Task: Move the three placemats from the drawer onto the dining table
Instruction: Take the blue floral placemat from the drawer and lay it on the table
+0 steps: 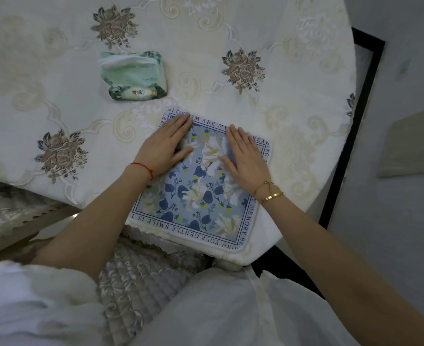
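Two open hands, left hand and right hand, palms flat on placemat, fingers spread

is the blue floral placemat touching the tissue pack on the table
Apart. The head view shows a strip of bare tablecloth between the tissue pack and the far corner of the placemat.

Tissue pack: soft, green and white, opened at the top, laid on the embroidered tablecloth. Cushioned chair seat: grey, floral-stitched, set beneath the table edge. Dark-framed floor panel: seen at right.
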The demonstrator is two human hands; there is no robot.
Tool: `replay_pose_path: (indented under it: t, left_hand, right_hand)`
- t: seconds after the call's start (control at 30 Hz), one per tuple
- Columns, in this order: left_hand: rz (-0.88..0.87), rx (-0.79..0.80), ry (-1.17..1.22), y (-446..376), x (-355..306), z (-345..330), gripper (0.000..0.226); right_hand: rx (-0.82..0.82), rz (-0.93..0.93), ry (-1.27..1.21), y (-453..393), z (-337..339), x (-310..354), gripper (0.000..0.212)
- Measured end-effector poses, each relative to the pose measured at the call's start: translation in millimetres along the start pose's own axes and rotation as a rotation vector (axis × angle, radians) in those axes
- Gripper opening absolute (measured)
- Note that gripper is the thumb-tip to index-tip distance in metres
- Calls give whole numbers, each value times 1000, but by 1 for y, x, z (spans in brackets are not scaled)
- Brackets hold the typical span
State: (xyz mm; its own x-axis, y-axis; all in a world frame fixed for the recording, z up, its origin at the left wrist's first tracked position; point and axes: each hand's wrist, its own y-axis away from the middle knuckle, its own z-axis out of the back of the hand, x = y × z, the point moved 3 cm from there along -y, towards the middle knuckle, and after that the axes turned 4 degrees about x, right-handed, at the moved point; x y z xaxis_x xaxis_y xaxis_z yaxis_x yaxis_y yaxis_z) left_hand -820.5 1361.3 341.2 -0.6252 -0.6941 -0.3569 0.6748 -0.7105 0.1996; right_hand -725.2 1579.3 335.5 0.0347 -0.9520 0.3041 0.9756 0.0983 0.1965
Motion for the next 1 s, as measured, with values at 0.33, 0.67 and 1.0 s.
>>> replay_pose_path:
  t: [0.33,0.67,1.0]
  left_hand:
    - [115,-27,-58,42,33,17,76]
    - [49,19,-23,95,-14,-21,76]
    - [174,-34,-4,143,-12,-20,71]
  right_hand:
    - [-45,-204,-38,65,1,-35,65]
    - [29,-64,48,96,-32,31,70]
    - [-5,-136,22,153,-32,7,71]
